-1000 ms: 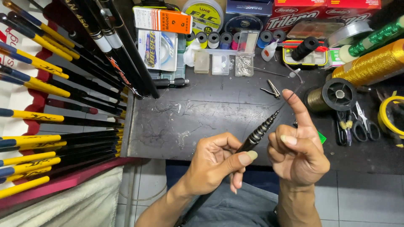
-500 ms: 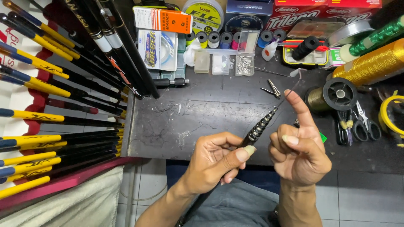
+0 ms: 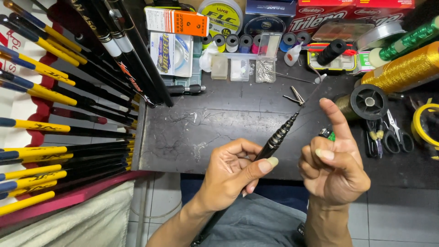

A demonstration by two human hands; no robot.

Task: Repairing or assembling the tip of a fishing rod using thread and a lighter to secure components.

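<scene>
My left hand (image 3: 231,171) grips a black telescopic fishing rod (image 3: 280,134) near its ribbed upper sections; the thin tip points up and to the right over the dark workbench (image 3: 192,132). My right hand (image 3: 334,167) is raised beside the rod tip, index finger straight up, the other fingers curled in with the thumb across them. I cannot tell whether a fine line runs between this hand and the tip. A green object (image 3: 326,134) shows just behind the right hand.
Racks of yellow, blue and black rods (image 3: 59,119) fill the left. Line spools, boxes and small plastic cases (image 3: 238,59) crowd the bench's far edge. A gold thread spool (image 3: 398,73), a black reel spool (image 3: 368,101) and scissors (image 3: 393,132) lie at right.
The rod tip has swung slightly up and right in my left hand. My right hand stays raised with the index finger up, shifting only a little.
</scene>
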